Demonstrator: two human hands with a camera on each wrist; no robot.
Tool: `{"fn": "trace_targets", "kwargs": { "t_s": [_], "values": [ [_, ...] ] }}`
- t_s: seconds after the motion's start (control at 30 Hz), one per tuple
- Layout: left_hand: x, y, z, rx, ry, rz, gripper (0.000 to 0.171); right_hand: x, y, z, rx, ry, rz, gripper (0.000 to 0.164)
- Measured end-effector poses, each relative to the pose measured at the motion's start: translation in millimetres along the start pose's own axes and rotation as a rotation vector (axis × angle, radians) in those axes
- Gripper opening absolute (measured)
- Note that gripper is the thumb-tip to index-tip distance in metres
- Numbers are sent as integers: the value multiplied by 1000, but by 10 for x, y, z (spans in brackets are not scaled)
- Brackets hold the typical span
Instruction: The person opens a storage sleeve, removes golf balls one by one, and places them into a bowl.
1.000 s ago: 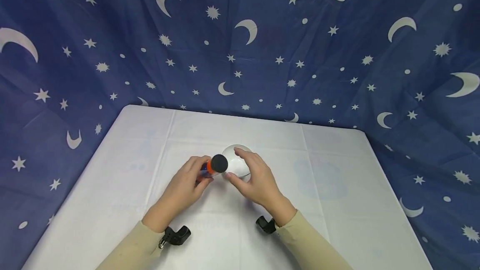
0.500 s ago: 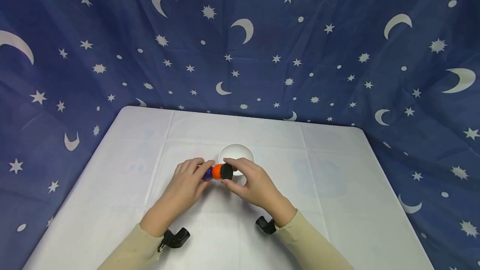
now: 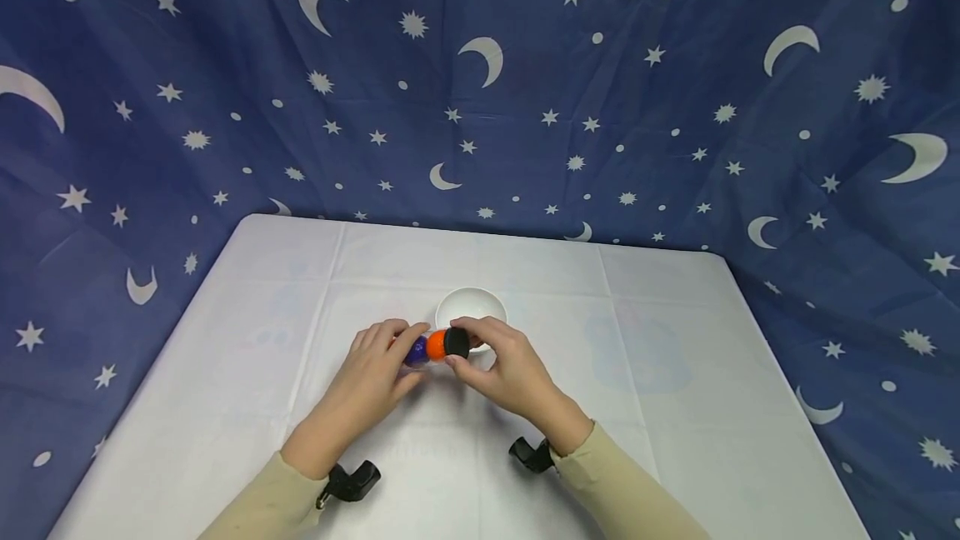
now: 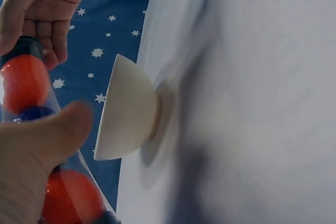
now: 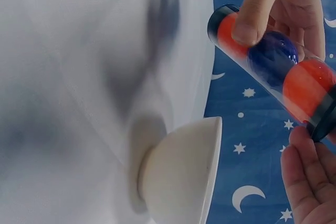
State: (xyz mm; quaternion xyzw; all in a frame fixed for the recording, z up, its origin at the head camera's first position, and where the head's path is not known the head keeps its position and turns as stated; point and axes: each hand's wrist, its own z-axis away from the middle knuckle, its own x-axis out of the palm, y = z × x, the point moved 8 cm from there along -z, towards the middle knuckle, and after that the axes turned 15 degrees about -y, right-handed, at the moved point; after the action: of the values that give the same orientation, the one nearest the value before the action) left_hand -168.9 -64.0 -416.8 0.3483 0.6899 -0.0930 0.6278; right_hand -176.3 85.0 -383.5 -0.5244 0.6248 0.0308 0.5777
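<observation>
My left hand [image 3: 369, 369] grips a clear tube [image 5: 262, 80] above the table. Inside are two orange balls with a blue ball [image 5: 273, 59] between them. Black caps close both ends, and the tube lies roughly level in the head view, one end pointing right. Around the right-hand black cap [image 3: 456, 342], my right hand [image 3: 517, 365] has its thumb and fingers. Just behind the hands stands a white bowl [image 3: 471, 300], upright on the table; my right fingers cover part of its near rim. The left thumb [image 4: 58, 135] crosses the tube's side in the left wrist view.
White cloth covers the table [image 3: 675, 340]. A dark blue curtain [image 3: 517, 107] with moons and stars hangs behind it and along the sides. Black wrist mounts [image 3: 352, 480] stick out by both sleeves.
The tube has tipped from its capped end facing up to pointing right. My right hand has come from beside the bowl's opening onto that cap. The head view has shifted slightly.
</observation>
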Motion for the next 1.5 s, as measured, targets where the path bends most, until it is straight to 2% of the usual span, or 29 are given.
{"fn": "trace_targets", "kwargs": {
  "t_s": [0.37, 0.63, 0.83, 1.13, 1.5],
  "values": [
    [-115, -13, 1, 6, 70, -63, 57, 80, 72, 22, 55, -85, -28, 43],
    [-110, 0, -13, 25, 69, -54, 59, 116, 106, 68, 96, -94, -17, 40],
    [-120, 3, -36, 33, 44, -56, 59, 72, 90, 53, 83, -75, -69, 37],
    [-225, 6, -26, 2, 65, -122, 57, 93, 98, 30, 62, -73, -79, 43],
    [-199, 43, -22, 46, 58, -64, 58, 47, 70, 23, 33, -128, -61, 38]
  ]
}}
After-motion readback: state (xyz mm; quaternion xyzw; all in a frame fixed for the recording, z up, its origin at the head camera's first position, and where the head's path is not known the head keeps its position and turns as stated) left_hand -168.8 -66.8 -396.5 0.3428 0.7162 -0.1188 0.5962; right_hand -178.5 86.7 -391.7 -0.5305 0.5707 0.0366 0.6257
